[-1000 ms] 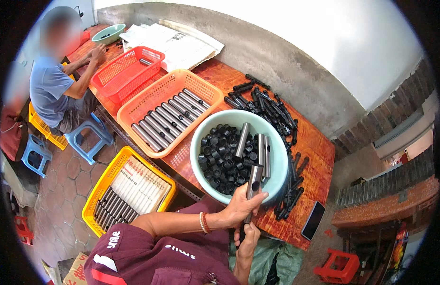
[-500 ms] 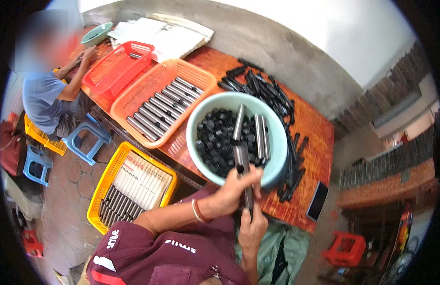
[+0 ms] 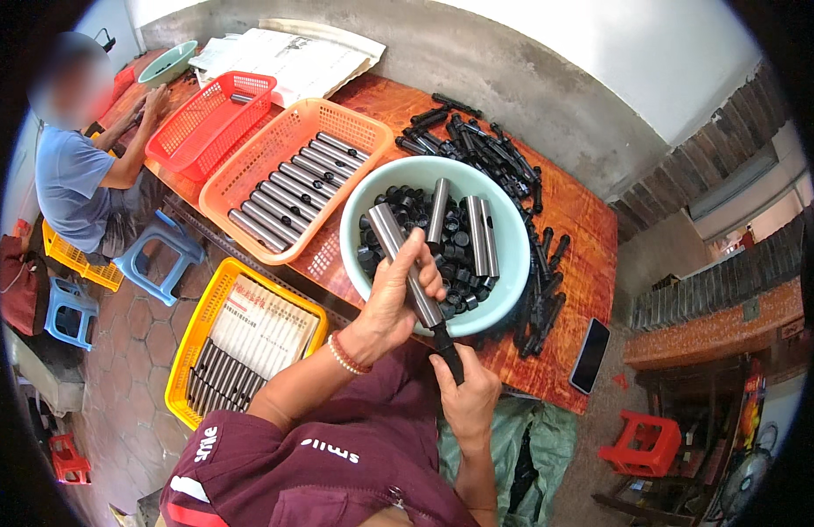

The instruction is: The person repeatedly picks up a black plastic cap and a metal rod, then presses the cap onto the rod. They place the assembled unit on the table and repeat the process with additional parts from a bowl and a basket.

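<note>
My left hand (image 3: 391, 303) is wrapped round the middle of a silver metal tube (image 3: 389, 230), which slants from upper left to lower right over the basin's near edge. At its lower end a black stepped rod (image 3: 444, 342) joins the tube, and my right hand (image 3: 470, 393) grips that rod. How deep the rod sits inside is hidden. Behind my hands stands a pale green basin (image 3: 514, 263) full of small black caps (image 3: 464, 297). Three more silver tubes lie on the caps, among them a leaning tube (image 3: 439, 211).
Left of the basin, an orange basket (image 3: 216, 195) holds a row of silver tubes, beside a red basket (image 3: 189, 151). Black rods (image 3: 504, 167) are heaped behind the basin. A phone (image 3: 590, 356) lies at the table's right edge. A yellow crate (image 3: 180, 373) stands below; a co-worker (image 3: 73, 180) sits far left.
The tube has swung from nearly upright to a leftward slant, its top further left. My left hand has shifted up and left along it; the black rod now shows at its lower end.
</note>
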Motion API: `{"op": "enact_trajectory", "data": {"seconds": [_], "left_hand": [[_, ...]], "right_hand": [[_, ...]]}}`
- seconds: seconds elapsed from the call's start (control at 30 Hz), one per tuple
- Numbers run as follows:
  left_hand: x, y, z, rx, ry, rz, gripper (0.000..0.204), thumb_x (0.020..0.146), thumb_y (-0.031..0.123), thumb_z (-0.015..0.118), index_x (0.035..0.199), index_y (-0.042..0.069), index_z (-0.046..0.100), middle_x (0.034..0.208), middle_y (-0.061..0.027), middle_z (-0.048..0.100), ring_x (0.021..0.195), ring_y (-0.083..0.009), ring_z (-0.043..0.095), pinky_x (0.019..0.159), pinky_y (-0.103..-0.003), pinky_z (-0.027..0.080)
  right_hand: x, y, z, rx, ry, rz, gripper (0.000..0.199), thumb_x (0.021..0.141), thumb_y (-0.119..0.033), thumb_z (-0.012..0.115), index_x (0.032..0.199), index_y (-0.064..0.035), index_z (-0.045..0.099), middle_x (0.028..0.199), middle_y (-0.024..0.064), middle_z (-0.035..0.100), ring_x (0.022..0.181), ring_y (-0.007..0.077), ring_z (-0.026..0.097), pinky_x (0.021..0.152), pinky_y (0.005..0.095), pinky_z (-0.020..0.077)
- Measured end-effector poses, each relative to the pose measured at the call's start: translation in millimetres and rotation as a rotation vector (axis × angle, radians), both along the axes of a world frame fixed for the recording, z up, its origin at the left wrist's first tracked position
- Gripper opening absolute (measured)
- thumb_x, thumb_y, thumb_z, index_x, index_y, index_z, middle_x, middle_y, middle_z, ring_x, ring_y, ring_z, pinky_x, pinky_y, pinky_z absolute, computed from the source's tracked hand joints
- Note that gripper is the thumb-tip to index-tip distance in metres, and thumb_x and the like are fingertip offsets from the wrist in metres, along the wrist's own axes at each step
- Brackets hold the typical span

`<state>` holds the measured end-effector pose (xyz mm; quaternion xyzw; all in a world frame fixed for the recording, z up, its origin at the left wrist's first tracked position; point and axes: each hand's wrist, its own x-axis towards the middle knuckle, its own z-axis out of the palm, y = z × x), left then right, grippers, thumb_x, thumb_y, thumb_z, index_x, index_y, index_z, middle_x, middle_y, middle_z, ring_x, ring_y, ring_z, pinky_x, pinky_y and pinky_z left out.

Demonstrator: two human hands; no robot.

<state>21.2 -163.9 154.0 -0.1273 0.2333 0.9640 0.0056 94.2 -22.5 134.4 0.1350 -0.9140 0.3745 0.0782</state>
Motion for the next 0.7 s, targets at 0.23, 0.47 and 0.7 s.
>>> {"op": "enact_trajectory", "data": {"seconds": [0.23, 0.47, 0.7], "left_hand": [[-4, -3, -18, 0.195, 0.100, -0.079, 0.039, 0.091, 0.029, 0.051, 0.058, 0.017, 0.034, 0.048, 0.0081, 0.026, 0.043, -0.0039, 0.028, 0.040, -0.018, 0.030], [-1, -2, -26, 0.298, 0.087, -0.092, 0.040, 0.089, 0.024, 0.052, 0.056, 0.017, 0.031, 0.047, 0.0072, 0.026, 0.042, -0.0050, 0.028, 0.040, -0.019, 0.029], [-7, -9, -17, 0.316, 0.142, -0.089, 0.039, 0.089, 0.024, 0.051, 0.055, 0.017, 0.032, 0.046, 0.0070, 0.026, 0.041, -0.0052, 0.027, 0.040, -0.020, 0.029]], "right_hand": [[-6, -1, 8, 0.336, 0.247, 0.001, 0.022, 0.076, -0.017, 0.068, 0.088, -0.0033, 0.057, 0.065, 0.0126, 0.059, 0.055, 0.0311, 0.059, 0.046, 0.0375, 0.0417], [-12, 1, 10, 0.333, 0.216, 0.089, 0.023, 0.079, -0.023, 0.065, 0.088, -0.0046, 0.056, 0.061, 0.0099, 0.056, 0.050, 0.0280, 0.058, 0.044, 0.0378, 0.0436], [-19, -5, 18, 0.326, 0.293, 0.090, 0.034, 0.078, -0.030, 0.065, 0.098, -0.0042, 0.056, 0.065, 0.0088, 0.055, 0.055, 0.0268, 0.057, 0.050, 0.0365, 0.0438]]}}
